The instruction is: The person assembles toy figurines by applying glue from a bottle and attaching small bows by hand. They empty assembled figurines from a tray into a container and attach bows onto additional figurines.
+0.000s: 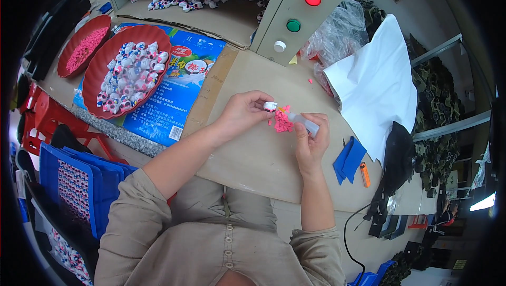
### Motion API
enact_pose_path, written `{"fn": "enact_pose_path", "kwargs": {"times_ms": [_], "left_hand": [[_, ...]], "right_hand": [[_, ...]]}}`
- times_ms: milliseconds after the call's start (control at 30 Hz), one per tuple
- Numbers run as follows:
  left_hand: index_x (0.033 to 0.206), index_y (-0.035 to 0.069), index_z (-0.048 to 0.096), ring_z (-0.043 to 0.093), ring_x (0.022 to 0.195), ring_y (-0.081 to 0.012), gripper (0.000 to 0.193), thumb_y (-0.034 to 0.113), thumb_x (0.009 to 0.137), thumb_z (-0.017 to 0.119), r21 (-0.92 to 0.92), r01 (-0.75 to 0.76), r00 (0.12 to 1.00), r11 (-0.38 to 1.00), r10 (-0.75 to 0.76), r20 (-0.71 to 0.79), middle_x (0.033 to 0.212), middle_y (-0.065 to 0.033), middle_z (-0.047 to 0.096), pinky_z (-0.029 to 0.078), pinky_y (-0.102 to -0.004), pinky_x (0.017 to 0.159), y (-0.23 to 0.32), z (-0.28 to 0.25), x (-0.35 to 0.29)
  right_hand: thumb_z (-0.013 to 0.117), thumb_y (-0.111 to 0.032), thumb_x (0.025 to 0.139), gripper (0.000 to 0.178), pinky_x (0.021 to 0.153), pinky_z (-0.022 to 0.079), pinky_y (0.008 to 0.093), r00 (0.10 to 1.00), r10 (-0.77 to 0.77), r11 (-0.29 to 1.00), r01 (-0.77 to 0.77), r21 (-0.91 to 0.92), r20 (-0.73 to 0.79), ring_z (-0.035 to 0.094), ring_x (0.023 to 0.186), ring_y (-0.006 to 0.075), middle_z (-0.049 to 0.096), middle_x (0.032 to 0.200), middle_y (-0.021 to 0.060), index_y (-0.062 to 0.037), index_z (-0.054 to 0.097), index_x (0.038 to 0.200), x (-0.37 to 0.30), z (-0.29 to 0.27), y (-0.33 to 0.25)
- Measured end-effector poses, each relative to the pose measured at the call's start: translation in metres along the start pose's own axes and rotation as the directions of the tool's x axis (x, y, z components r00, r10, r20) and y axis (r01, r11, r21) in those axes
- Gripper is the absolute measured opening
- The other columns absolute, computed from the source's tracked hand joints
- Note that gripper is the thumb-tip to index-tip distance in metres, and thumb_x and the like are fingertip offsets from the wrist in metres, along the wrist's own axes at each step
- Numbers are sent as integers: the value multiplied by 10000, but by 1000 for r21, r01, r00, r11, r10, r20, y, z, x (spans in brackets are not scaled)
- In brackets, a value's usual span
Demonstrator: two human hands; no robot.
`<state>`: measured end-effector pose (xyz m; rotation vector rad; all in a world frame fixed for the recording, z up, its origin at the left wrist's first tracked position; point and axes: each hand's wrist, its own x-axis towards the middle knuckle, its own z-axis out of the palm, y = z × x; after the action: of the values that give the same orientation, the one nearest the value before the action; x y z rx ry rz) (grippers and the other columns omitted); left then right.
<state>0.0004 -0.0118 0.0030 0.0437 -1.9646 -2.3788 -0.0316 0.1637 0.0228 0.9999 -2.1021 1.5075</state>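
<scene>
Between the fingertips of my left hand (243,108) is a small white figurine head (270,107) with dark and pink marks. My right hand (313,141) is closed around a translucent squeeze bottle (308,124), its yellowish tip pointing left toward the figurine head. Under and beside the tip lies a small heap of pink pieces (283,122) on the cardboard-covered table (253,165). Whether the tip touches the figurine head, I cannot tell.
At the left stand a red bowl (90,94) of figurine heads and a smaller red bowl (63,67) of pink pieces. A machine box (287,17) with buttons stands behind. Blue cloth pieces (349,160), an orange lighter (365,174) and a white sheet (374,75) lie right.
</scene>
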Motion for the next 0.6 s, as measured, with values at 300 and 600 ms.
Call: {"fn": "enact_pose_path", "kwargs": {"times_ms": [300, 600], "left_hand": [[980, -48, 528, 590, 852, -149, 250, -83, 737, 576, 24, -30, 999, 999, 31, -31, 910, -101, 576, 497, -236, 757, -2, 0, 1], [980, -46, 532, 585, 859, -142, 254, -84, 733, 578, 33, -26, 999, 999, 27, -22, 911, -91, 575, 491, -231, 762, -2, -1, 2]], "right_hand": [[607, -140, 782, 201, 601, 399, 259, 995, 100, 993, -100, 69, 2, 493, 701, 176, 491, 813, 102, 4, 508, 881, -1, 0, 0], [586, -125, 801, 202, 605, 406, 240, 966, 258, 921, -237, 308, -29, 499, 712, 148, 506, 871, 91, -6, 488, 931, -1, -3, 1]]}}
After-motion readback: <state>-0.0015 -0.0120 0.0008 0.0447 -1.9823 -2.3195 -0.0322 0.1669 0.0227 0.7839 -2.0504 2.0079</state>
